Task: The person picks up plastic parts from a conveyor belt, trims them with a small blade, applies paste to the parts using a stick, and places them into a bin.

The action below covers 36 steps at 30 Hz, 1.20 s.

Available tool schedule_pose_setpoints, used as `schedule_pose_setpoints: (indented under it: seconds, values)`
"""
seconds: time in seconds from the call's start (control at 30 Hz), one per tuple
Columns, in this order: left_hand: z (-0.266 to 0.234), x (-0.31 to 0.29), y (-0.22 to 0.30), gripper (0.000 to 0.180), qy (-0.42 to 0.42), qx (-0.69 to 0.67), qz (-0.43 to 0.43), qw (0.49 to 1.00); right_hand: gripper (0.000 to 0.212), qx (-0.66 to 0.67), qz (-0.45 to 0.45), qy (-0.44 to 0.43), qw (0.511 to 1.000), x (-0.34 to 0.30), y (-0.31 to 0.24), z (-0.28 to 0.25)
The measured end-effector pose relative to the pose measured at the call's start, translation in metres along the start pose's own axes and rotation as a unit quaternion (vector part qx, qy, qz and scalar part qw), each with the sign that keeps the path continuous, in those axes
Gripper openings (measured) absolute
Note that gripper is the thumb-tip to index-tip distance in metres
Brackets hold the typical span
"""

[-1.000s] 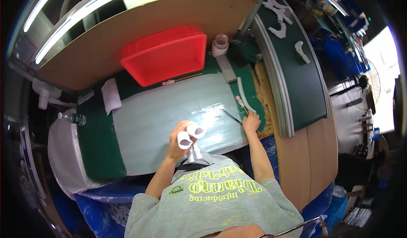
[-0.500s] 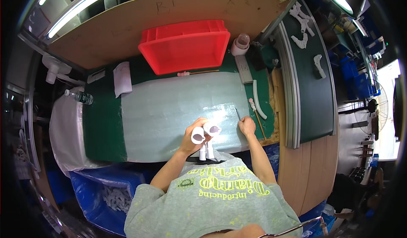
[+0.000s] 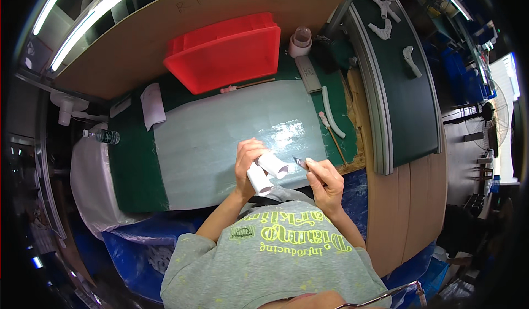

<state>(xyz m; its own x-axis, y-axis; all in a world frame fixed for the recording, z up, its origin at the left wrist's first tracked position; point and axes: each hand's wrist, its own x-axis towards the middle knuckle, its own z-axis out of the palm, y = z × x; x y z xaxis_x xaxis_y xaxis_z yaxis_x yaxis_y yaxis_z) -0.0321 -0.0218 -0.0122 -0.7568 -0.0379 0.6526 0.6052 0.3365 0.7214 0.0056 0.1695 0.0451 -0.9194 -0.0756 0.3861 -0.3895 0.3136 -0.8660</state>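
Note:
A white plastic piece with two wide tube ends (image 3: 258, 178) is in my left hand (image 3: 246, 159), my fingers wrapped round its far side. The open tube mouths face toward my body and to the right. My right hand (image 3: 326, 183) pinches a small dark tool with a pointed, blade-like tip (image 3: 299, 162), which looks like a knife. Its tip points left toward the tubes, with a small gap between them. The tool's handle is mostly hidden in my fingers. Both hands are above the near edge of a glossy translucent sheet (image 3: 220, 127) on the green table (image 3: 132, 166).
A red bin (image 3: 223, 61) stands at the back. On the right are a whetstone-like grey block (image 3: 307, 75), a curved white tube (image 3: 332, 113) and a thin stick (image 3: 335, 141). White branched parts (image 3: 379, 3) lie on a green conveyor (image 3: 397, 88). A bottle (image 3: 102, 136) lies left.
My right hand has come in from the right with the tool, close to the white piece. My left hand has tilted the piece, turning its tube mouths down and right. The view has shifted slightly.

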Motion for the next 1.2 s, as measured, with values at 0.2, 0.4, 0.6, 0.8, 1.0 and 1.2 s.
schedule_pose_setpoints:
  seconds: [0.2, 0.4, 0.6, 0.8, 1.0, 1.2]
  values:
    - [-0.003, 0.003, 0.01, 0.03, 0.021, 0.038, 0.019, 0.999, 0.031, -0.065, -0.036, -0.017, 0.997, -0.006, -0.017, 0.002]
    - [-0.008, 0.002, 0.015, 0.029, 0.034, 0.051, 0.028, 0.998, 0.032, -0.1, -0.05, -0.021, 0.993, -0.01, -0.017, 0.004]
    - [-0.01, 0.002, 0.014, 0.03, 0.04, 0.064, 0.041, 0.996, 0.03, -0.121, -0.047, -0.015, 0.991, -0.011, -0.019, 0.001]
    - [-0.01, 0.001, 0.012, 0.03, 0.038, 0.063, 0.037, 0.997, 0.029, -0.1, -0.044, -0.016, 0.994, -0.012, -0.018, 0.003]
    - [-0.014, 0.001, 0.006, 0.034, 0.025, 0.096, 0.071, 0.993, 0.025, -0.07, -0.006, -0.025, 0.997, -0.011, -0.012, 0.003]
    - [-0.015, -0.001, 0.005, 0.032, 0.061, 0.06, 0.049, 0.995, 0.021, -0.088, 0.064, 0.033, 0.993, -0.003, -0.002, -0.001]
